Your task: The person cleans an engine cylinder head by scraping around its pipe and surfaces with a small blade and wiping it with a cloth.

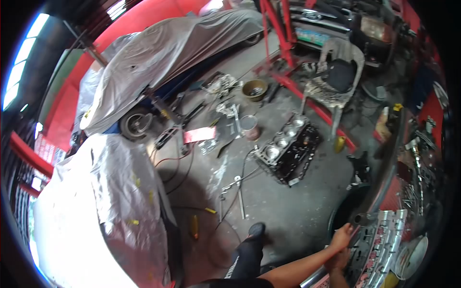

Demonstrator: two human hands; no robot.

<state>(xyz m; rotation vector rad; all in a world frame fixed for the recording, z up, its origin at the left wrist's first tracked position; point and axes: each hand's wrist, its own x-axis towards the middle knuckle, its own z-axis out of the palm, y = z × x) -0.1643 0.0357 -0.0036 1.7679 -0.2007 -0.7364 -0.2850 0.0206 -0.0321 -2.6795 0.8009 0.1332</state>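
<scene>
At the lower right, my left hand (341, 238) reaches across with its fingers closed beside a silver engine cylinder head (383, 249). What it grips is too small to make out; a dark round tube end (358, 219) shows just past the fingertips. Below it, my right hand (338, 260) looks curled at the near edge of the cylinder head, partly covered by my left wrist. Whatever it holds is hidden. A shiny metal bar (314, 277) lies beside my forearms. A round lid-like dish (412, 257) is to the right of the cylinder head.
An engine block (288, 149) sits on the concrete floor, near a can (249, 127) and a brass-coloured basin (254, 90). Wrenches (240, 197) and hoses lie closer. A plastic chair (336, 74) stands by a red lift post (283, 33). Covered cars (158, 53) line the left.
</scene>
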